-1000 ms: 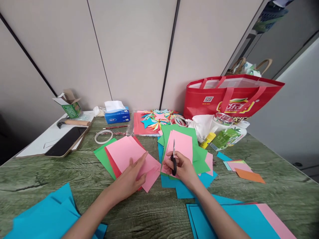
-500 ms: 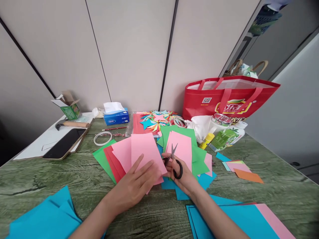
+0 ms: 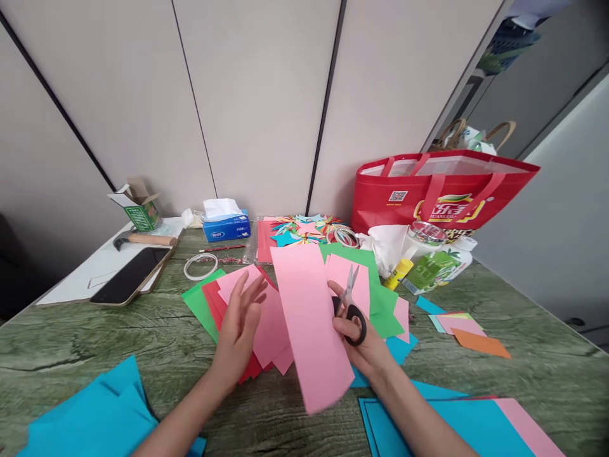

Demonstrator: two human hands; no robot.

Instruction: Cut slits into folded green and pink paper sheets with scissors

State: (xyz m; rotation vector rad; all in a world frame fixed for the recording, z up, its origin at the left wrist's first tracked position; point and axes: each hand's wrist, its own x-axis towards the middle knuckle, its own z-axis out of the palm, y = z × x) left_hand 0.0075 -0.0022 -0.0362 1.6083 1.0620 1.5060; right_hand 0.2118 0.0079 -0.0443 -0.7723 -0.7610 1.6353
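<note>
My right hand (image 3: 370, 348) grips black-handled scissors (image 3: 354, 306), blades up and slightly apart. The same hand holds a long pink sheet (image 3: 309, 327), lifted and tilted above the green wood-grain table (image 3: 537, 355). My left hand (image 3: 239, 327) hovers with fingers spread just left of that sheet, above a fanned stack of pink, red and green paper (image 3: 214, 301). It holds nothing. Behind the scissors lie more pink and green sheets (image 3: 375, 298).
Blue sheets lie at the near left (image 3: 90, 419) and near right (image 3: 457, 419). At the back stand a red bag (image 3: 442, 190), a tissue box (image 3: 227, 225), paper stars (image 3: 304, 228), a tape ring (image 3: 200, 265) and a glue stick (image 3: 398, 271). A phone (image 3: 130, 274) and hammer (image 3: 145, 239) lie left.
The pink sheet slid right from under my left hand and is now lifted in my right hand beside the scissors. My left hand let it go and spread its fingers.
</note>
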